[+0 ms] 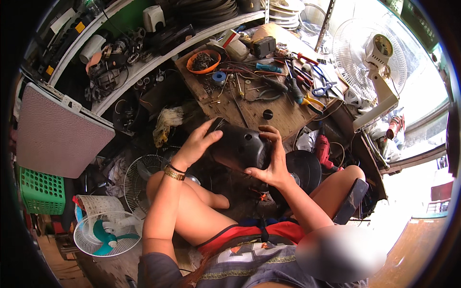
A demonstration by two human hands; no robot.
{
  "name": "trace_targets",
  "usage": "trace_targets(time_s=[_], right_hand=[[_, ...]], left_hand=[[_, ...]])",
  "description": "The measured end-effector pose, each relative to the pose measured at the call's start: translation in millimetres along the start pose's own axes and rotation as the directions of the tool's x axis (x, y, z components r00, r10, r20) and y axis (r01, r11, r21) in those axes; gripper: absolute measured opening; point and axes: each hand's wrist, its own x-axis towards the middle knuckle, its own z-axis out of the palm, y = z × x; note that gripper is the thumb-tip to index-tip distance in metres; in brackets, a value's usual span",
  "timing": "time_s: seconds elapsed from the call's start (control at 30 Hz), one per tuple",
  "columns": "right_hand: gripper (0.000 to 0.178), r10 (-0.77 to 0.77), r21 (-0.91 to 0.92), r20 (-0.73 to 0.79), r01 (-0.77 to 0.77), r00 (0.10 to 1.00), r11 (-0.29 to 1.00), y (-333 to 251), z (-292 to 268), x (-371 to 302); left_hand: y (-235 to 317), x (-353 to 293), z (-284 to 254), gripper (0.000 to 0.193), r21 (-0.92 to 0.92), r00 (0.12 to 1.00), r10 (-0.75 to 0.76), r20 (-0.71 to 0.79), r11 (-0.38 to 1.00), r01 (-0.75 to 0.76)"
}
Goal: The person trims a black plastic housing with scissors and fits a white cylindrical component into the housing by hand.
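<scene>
Between my two hands, above my lap, is a black rounded housing (235,148) with a few holes in its surface. My left hand (198,144) grips its left end, thumb lying over the top edge. At the opposite end my right hand (273,156) is wrapped round it, fingers at the far side and thumb at the near side. What the housing has underneath is hidden. Just beyond it stands a low wooden bench (288,122) strewn with tools.
On the bench are an orange bowl (203,61) of small metal parts, pliers (269,91), and a cordless tool's battery (264,47). A red drill (324,150) lies right of my hands. Fans stand around: a white one (382,53) at right, a teal-bladed one (108,235) at lower left.
</scene>
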Motion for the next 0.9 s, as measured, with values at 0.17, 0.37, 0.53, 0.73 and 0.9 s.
trace_targets(time_s=[0.17,0.37,0.53,0.73,0.9], right_hand=[[0.086,-0.091,0.019,-0.054,0.092,0.994,0.996,12.6,5.9,1.7],[0.079,-0.155,0.002,-0.067,0.155,0.986,0.988,23.4,4.9,-1.7],[0.082,-0.120,0.013,-0.083,0.121,0.989,0.993,27.8,10.4,-8.6],[0.084,-0.172,-0.018,-0.104,0.171,0.980,0.985,30.3,10.8,-11.0],[0.093,-0.090,0.082,-0.103,0.099,0.991,0.992,35.2,9.3,-9.3]], left_hand=[[-6.2,2.0,11.5,0.054,-0.102,0.999,-0.006,-0.032,0.995,0.003],[3.1,7.3,20.1,0.055,-0.033,0.999,-0.001,-0.046,0.999,-0.001],[1.4,5.7,23.5,0.057,-0.094,0.998,-0.009,-0.060,0.996,0.003],[-5.4,4.0,24.4,0.056,-0.045,0.997,0.044,-0.068,0.998,-0.048],[-0.9,3.7,21.8,0.066,0.377,0.987,0.126,-0.096,0.922,-0.081]])
